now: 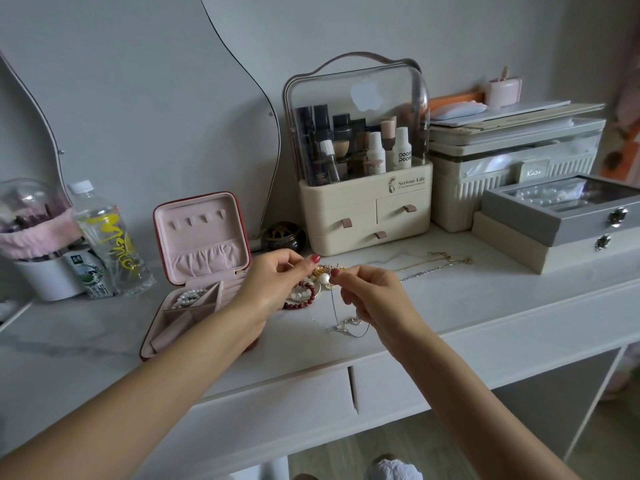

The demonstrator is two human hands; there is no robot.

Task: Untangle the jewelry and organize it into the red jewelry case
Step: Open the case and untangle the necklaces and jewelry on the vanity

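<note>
The red jewelry case (242,230) stands open on the white dresser, its pink lid upright, with a pearl bracelet (188,296) in one rear compartment. Right of the case lies a tangled pile of jewelry (320,277) with gold pieces, a large pearl and a dark red bead bracelet (300,304). My left hand (273,284) and my right hand (367,292) hover over the pile, each pinching a thin silver chain (346,325) that hangs down and coils on the dresser top. Gold and silver necklaces (433,265) lie stretched out to the right.
A cream cosmetics organizer (363,216) stands behind the pile. Grey and beige jewelry boxes (554,230) are stacked at the right. A water bottle (110,240) and a white pot stand left of the case. A dark round ornament (284,235) sits by the mirror.
</note>
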